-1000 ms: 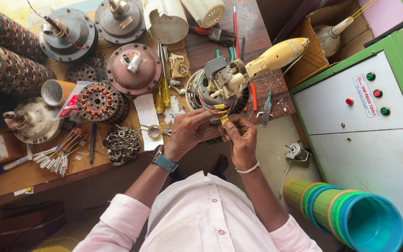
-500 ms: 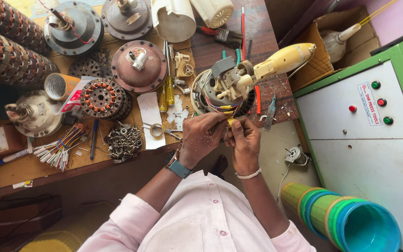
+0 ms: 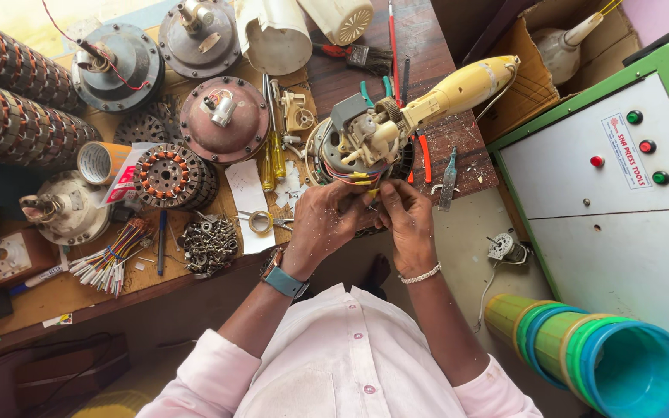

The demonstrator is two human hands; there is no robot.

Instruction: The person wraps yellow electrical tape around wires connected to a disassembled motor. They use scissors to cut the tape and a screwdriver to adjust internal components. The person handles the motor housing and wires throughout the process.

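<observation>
At the counter [image 3: 458, 166] edge I watch my left hand [image 3: 323, 224] and right hand [image 3: 404, 220], fingers pinched shut on coloured wires [image 3: 354, 176] under the fan motor [image 3: 365, 143]; a hard tug could, I judge, snap them.

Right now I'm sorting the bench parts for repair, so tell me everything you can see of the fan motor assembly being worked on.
The fan motor assembly lies tilted at the bench's front edge: an opened cream-yellow plastic body with a long yellow neck pointing up-right, a grey block and gear parts on top, and coloured wires hanging underneath. The left hand and right hand pinch those wires at its lower edge.
</observation>
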